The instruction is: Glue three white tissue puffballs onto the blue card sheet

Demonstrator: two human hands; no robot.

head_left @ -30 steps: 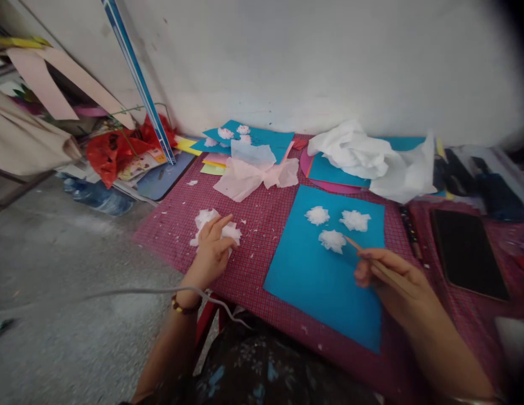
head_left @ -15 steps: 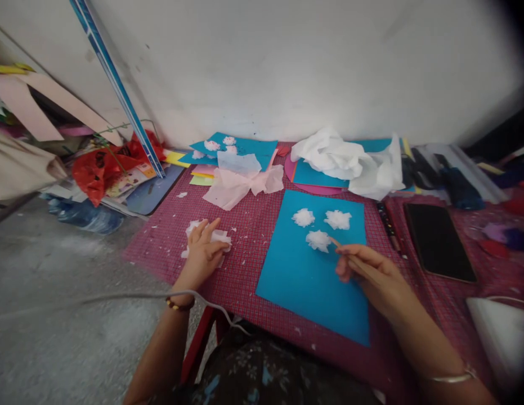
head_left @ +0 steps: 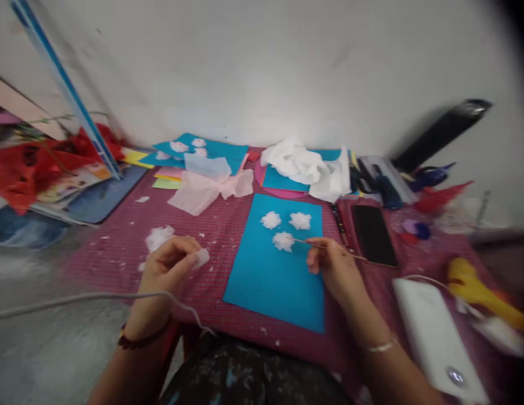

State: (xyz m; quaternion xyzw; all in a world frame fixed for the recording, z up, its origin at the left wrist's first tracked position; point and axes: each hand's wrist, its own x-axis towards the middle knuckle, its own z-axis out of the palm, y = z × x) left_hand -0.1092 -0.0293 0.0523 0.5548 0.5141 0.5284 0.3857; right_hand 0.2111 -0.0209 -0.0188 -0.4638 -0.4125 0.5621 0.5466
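Note:
A small white paper piece (head_left: 201, 258) is pinched between the thumb and fingers of my left hand (head_left: 171, 267), just in front of a pile of white paper pieces (head_left: 159, 237). My right hand (head_left: 334, 264) grips a thin stick (head_left: 348, 253), whose tip touches the lowest of three white paper tufts (head_left: 283, 241). The other two tufts, one at the left (head_left: 271, 220) and one at the right (head_left: 300, 220), sit above it on the blue sheet (head_left: 274, 287).
Behind lie crumpled white tissue (head_left: 293, 160), pale pink tissue (head_left: 198, 188) and another blue sheet with tufts (head_left: 222, 154). A phone (head_left: 374, 233), a white device (head_left: 439, 337) and a yellow tool (head_left: 477, 289) are at the right. A cable (head_left: 118, 296) crosses the left forearm.
The view has turned to the right. My left hand has come off the paper pile with a small piece between its fingers. The stick's tip is still at the lowest tuft.

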